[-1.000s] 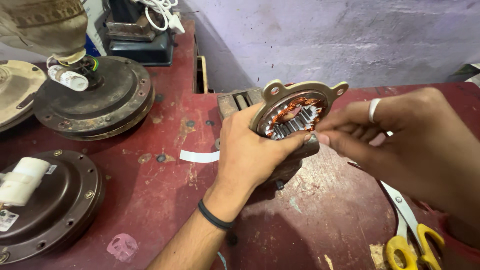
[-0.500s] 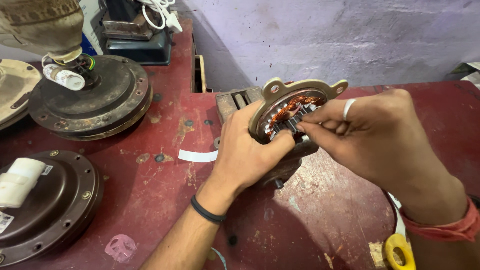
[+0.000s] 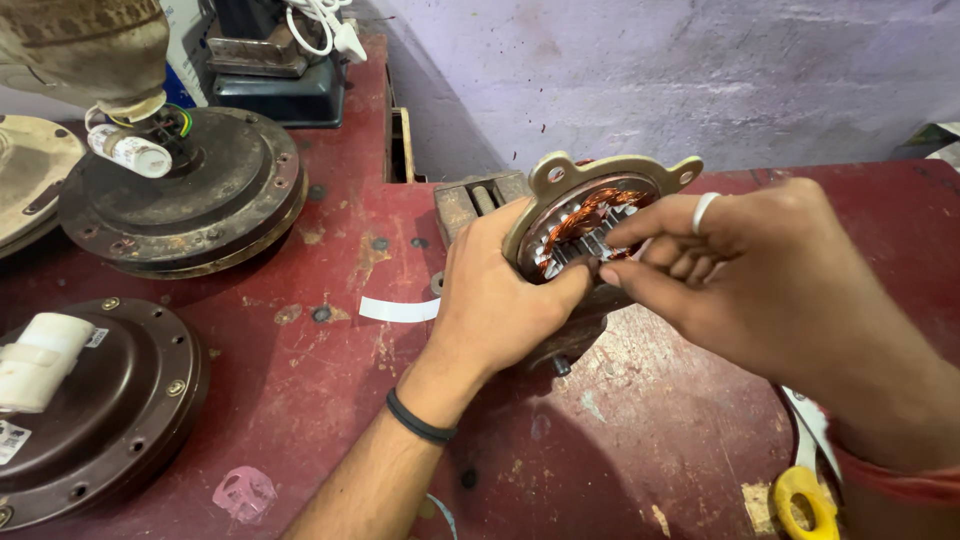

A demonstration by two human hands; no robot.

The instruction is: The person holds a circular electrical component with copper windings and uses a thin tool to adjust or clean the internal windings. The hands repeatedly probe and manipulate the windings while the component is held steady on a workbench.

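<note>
Head view: we see motor stator (image 3: 590, 235) with copper windings propped upright at bench centre, against small vise (image 3: 478, 200). Left hand (image 3: 495, 295) clamps its near-left rim, thumb across face. Right hand (image 3: 760, 280), out near the rim a second ago, has closed in; fingertips (image 3: 612, 275) now pinched at winding slots, meeting left thumb. We judge fine work on coils underway. Yellow-handled scissors (image 3: 800, 495) lie near right; brown fan housings (image 3: 180, 195) far left.

Fan motor housings (image 3: 180, 205), yellow-handled scissors (image 3: 800, 500)
</note>
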